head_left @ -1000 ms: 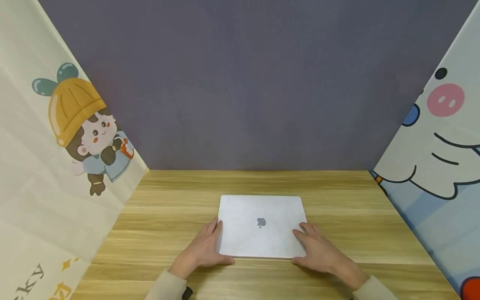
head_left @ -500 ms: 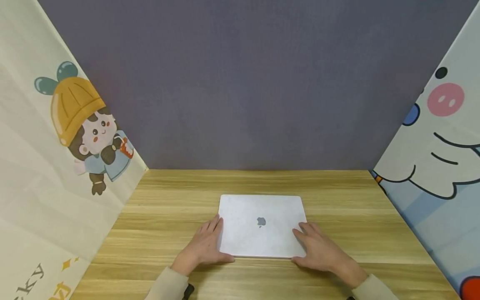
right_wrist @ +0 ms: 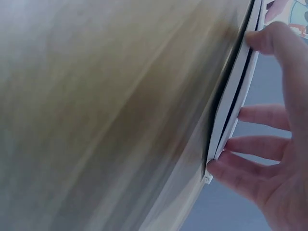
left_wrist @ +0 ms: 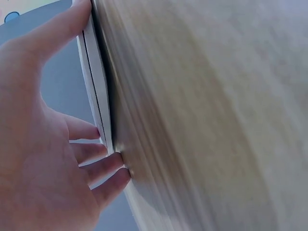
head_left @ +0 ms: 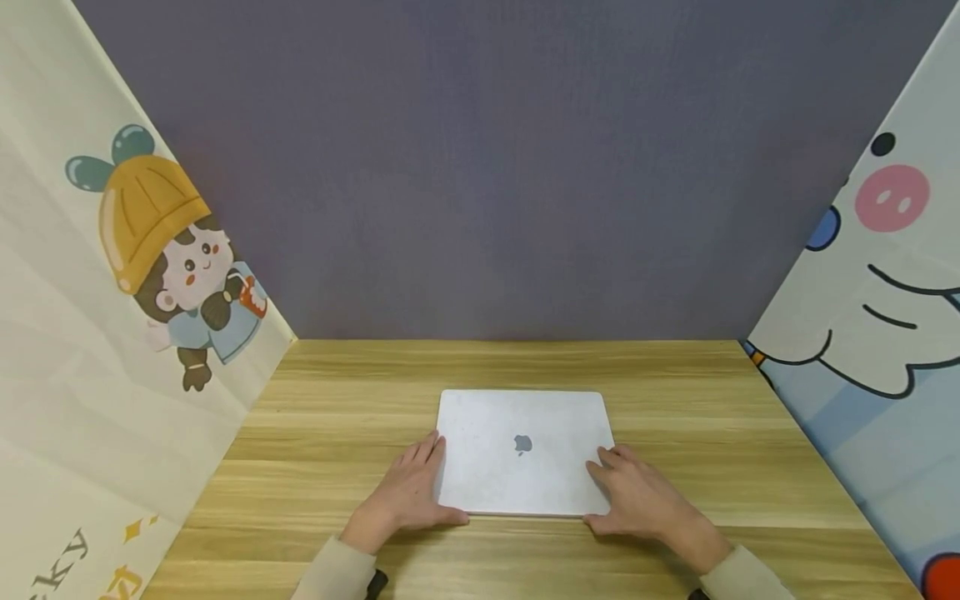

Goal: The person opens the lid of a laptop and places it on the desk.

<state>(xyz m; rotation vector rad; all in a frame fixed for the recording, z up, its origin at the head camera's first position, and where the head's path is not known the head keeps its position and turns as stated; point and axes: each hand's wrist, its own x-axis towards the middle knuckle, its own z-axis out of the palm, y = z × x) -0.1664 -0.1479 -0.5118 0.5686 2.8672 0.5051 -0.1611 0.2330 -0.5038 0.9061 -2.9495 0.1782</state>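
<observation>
A silver laptop (head_left: 517, 479) with a dark apple logo (head_left: 522, 444) on its lid lies flat on the table, lid down. My left hand (head_left: 408, 493) rests at its near left corner, fingers along the side edge and thumb at the front edge. At the near right corner, my right hand (head_left: 647, 503) touches the laptop the same way, two fingertips overlapping the lid. The left wrist view shows fairly straight fingers (left_wrist: 111, 167) against the side edge. In the right wrist view the thumb (right_wrist: 260, 39) touches the front edge, and a dark seam runs between lid and base.
The wooden table (head_left: 525, 367) extends around the laptop. A dark grey panel (head_left: 495, 167) stands at the back. Cartoon-printed sheets rise on the left (head_left: 60, 375) and right (head_left: 907, 467). Light sleeves (head_left: 335, 573) cover both forearms.
The laptop stays in place. My left hand has edged slightly forward along its side, and my right fingers have shifted very little.
</observation>
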